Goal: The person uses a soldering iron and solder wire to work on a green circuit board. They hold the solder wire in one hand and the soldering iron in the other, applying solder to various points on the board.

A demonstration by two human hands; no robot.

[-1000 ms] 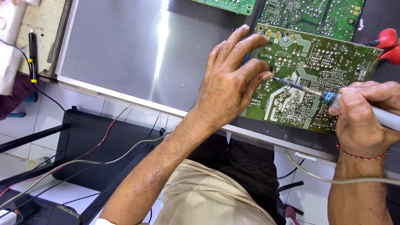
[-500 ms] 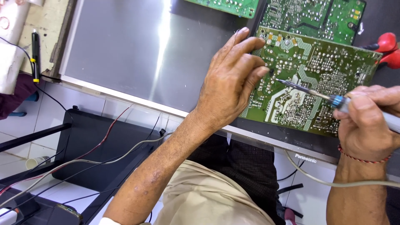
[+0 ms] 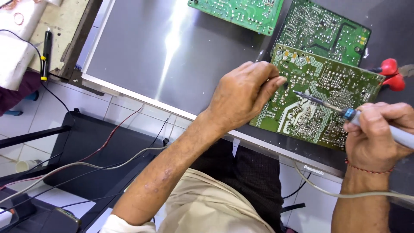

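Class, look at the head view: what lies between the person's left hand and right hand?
The green circuit board spans the gap between left hand and right hand, with the soldering iron tip over it.

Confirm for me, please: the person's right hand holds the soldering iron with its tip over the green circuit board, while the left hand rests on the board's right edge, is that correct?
Not quite. In the head view the left hand rests on the left edge of the green circuit board, not the right. The right hand does hold the soldering iron, tip over the board.

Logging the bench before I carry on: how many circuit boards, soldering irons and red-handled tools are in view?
Green circuit boards: 3 (one under the left hand, at; two further back)
Soldering iron: 1, in the right hand
Red-handled tool: 1
Total: 5
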